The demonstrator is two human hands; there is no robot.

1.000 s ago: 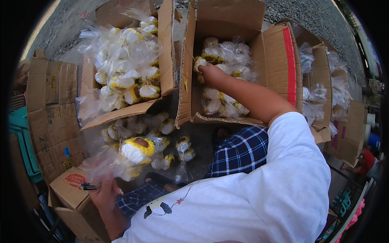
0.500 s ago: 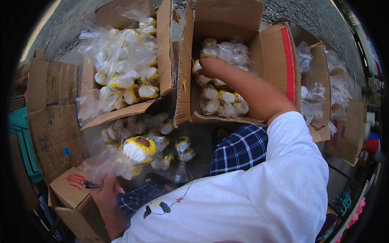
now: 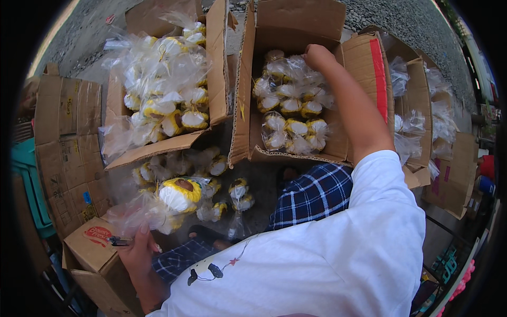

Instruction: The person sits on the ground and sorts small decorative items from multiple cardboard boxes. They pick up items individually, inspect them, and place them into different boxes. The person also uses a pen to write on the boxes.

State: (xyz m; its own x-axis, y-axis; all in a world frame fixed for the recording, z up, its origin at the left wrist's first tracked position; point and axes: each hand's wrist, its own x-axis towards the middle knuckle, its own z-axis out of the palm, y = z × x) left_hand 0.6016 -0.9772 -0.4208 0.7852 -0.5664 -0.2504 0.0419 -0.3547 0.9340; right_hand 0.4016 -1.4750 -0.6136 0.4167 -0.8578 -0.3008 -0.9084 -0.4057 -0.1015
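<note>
- My two hands are well apart. The left hand [image 3: 138,249], lower left of the frame, is closed on the gathered film of a clear bag [image 3: 134,214], with a pen [image 3: 120,241] tucked in the same grip.
- My right hand [image 3: 319,57], upper middle, is at the far right corner of the open box [image 3: 298,24]. Its fingertips are hidden, so I cannot tell whether they pinch any plastic.
- I judge the step in hand to be handling the bundles [image 3: 289,107] in that box. A light touch suits it: fingers on the loose film, no weight on the soft pieces.
- Going row by row, with the film ends turned aside, should leave the white tops easy to see.
- The pen point is best turned away from the bag, as it could poke or mark the film.
- Inside my left hand's bag, the nearest piece [image 3: 177,201] has a puffy white body, a thick, bumpy yellow edge and a round brown patch on top.
- The bundles in the box show the same white and yellow through shiny, crumpled plastic; similar packs [image 3: 158,108] heap up in the left-hand box [image 3: 217,58], upper left.
</note>
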